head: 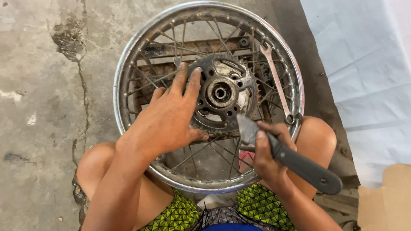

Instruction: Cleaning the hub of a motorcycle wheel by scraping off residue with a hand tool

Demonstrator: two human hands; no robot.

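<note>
The person's arms are bare, with no sleeves, gloves, watch or rings on the left hand (169, 117) or the right hand (267, 156). The fingers look smudged with dark grime. Both knees are bare. At the bottom centre of the frame, shorts (257, 205) show a yellow-green and black geometric pattern, with a blue patch between.

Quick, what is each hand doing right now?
Left hand: open, flat on the sprocket of the wheel.
Right hand: closed, holding a knife.
</note>
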